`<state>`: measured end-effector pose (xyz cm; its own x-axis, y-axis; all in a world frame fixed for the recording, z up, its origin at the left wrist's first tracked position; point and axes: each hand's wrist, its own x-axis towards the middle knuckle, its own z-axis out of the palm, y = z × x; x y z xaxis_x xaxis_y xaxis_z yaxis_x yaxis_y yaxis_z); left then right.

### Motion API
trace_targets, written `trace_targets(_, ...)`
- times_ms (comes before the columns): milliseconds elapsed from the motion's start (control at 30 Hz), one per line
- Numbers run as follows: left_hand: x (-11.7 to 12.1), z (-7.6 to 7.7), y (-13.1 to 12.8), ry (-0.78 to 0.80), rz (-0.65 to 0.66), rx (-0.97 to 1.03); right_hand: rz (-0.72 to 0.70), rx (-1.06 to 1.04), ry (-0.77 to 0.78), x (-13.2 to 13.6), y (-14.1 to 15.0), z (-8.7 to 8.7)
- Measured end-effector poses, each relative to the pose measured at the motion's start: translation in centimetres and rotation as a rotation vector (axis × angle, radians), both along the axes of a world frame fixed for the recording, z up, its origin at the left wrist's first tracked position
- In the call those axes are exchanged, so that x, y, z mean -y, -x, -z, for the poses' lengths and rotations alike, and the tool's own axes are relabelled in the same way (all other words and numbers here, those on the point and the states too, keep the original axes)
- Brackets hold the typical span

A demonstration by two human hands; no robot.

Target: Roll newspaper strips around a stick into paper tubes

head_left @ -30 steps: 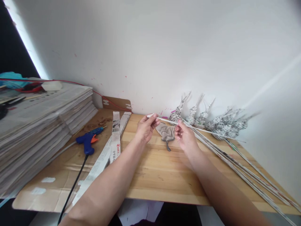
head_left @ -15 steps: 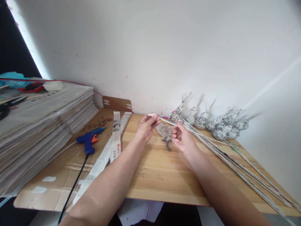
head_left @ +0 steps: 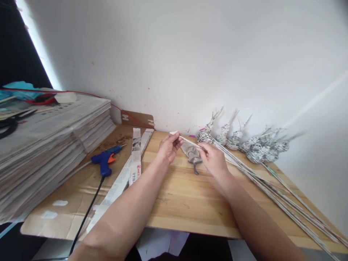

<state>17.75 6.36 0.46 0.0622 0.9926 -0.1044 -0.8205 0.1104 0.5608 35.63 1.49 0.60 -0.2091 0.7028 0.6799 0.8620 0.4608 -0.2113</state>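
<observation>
A thin whitish paper stick (head_left: 188, 140), apparently rolled newspaper, spans the gap between my hands above the table. My left hand (head_left: 170, 146) pinches its end, where the paper looks wider and flatter. My right hand (head_left: 213, 156) has its fingers closed on the stick farther to the right. Below and behind the stick lies a grey knitted glove (head_left: 193, 154) with a dark cuff. Right of my right hand, a bundle of long paper sticks (head_left: 261, 185) stretches to the table's near right corner.
Several woven paper pieces (head_left: 255, 154) stand along the wall. On the left, a blue glue gun (head_left: 104, 159) lies on cardboard (head_left: 69, 217), beside newspaper strips (head_left: 134, 156). A tall newspaper stack (head_left: 54, 145) bears scissors (head_left: 13, 121) and a red cable (head_left: 89, 95).
My right hand has gone from loosely spread fingers to a closed grip on the paper stick. My left hand keeps its pinch. The whole view has shifted slightly.
</observation>
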Motion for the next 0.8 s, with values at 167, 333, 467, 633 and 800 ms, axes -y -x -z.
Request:
trace_targets(167,-0.3,0.3,0.1,0.009,0.033,0.007,0.007,0.022,0.111,0.4,0.2,0.0)
trace_targets(333,-0.5,0.4,0.2,0.061,0.064,0.05,0.013,0.039,0.255,1.1,0.6,-0.7)
trace_targets(467,-0.4,0.3,0.2,0.075,0.069,0.063,0.039,0.036,0.293,1.2,0.7,-0.8)
trace_targets(633,0.0,0.1,0.0,-0.004,0.079,0.056,0.042,-0.013,0.295,1.2,0.6,-0.8)
trace_targets(800,0.1,0.3,0.0,-0.057,0.113,0.048,0.031,-0.059,0.304,1.0,0.4,-0.7)
